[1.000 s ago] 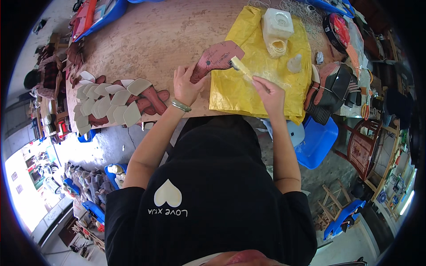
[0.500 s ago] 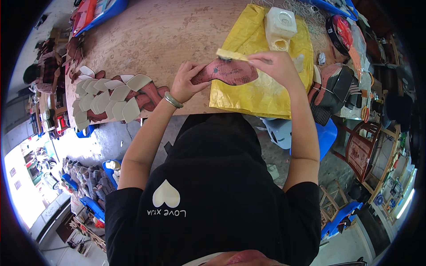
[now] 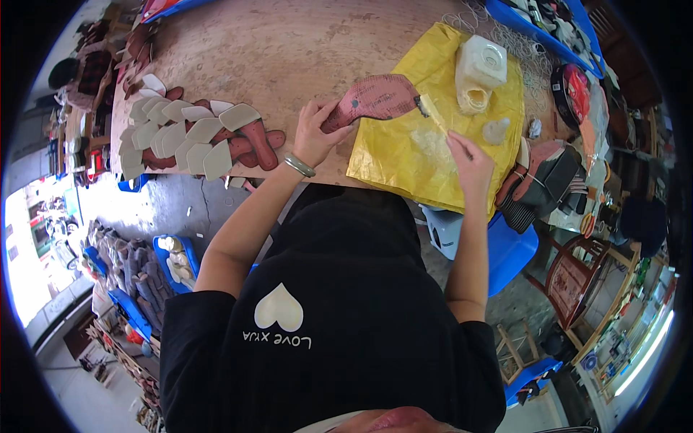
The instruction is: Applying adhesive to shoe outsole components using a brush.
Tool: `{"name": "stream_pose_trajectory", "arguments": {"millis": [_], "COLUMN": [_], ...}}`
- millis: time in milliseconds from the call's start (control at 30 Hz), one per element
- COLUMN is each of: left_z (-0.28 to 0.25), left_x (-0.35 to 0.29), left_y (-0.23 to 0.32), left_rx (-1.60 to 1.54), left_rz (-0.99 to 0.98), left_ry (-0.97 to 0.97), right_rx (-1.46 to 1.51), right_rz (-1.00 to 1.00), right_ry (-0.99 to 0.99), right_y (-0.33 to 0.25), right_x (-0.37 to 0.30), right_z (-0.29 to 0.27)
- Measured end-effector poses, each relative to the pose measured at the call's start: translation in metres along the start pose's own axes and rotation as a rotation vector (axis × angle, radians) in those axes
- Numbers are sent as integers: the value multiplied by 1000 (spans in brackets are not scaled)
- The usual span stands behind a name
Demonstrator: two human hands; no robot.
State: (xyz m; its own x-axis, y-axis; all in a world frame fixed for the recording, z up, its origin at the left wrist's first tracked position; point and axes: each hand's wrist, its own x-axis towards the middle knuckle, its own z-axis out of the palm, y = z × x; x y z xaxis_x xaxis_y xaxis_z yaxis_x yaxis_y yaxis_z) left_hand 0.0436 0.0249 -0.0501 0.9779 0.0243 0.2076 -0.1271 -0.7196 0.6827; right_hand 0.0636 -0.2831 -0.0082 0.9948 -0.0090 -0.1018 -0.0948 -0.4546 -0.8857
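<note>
A reddish shoe insole (image 3: 379,97) is held up by its narrow end in my left hand (image 3: 317,133), fingers wrapped round it. Its broad end lies over the edge of a yellow plastic sheet (image 3: 397,162). My right hand (image 3: 473,160) grips a flat brush (image 3: 436,115) with a pale handle. The dark bristles are at the insole's broad tip; whether they touch it I cannot tell. Beyond the brush, a whitish plastic jug (image 3: 482,63) with a cut opening stands on the sheet.
Overlapping reddish insoles with beige pieces (image 3: 173,137) lie at the table's left. A bundle of dark soles (image 3: 545,177) sits at the right edge. Tangled string (image 3: 530,58) and a blue bin (image 3: 556,32) are at the far right. A wooden chair (image 3: 574,270) stands off to the right.
My right hand and the brush have moved right and nearer to me, from the insole's far edge to its broad tip. The insole has tilted, its broad end now farther away.
</note>
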Motion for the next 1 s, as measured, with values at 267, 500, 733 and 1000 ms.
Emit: {"name": "stream_pose_trajectory", "arguments": {"millis": [267,500,733,1000], "left_z": [25,6,-14,-27], "left_x": [-10,-18,-37,-74], "left_y": [8,6,2,-5], "left_rx": [-41,104,337,365], "left_rz": [-172,-108,-1,-93], "left_ry": [180,188,139,232], "right_rx": [-5,133,72,-156], "right_rz": [-242,-143,-376,-376], "right_ry": [33,20,-170,-294], "right_y": [-19,-26,-66,-77], "right_x": [-44,-36,-3,17], "right_z": [58,50,72,71]}}
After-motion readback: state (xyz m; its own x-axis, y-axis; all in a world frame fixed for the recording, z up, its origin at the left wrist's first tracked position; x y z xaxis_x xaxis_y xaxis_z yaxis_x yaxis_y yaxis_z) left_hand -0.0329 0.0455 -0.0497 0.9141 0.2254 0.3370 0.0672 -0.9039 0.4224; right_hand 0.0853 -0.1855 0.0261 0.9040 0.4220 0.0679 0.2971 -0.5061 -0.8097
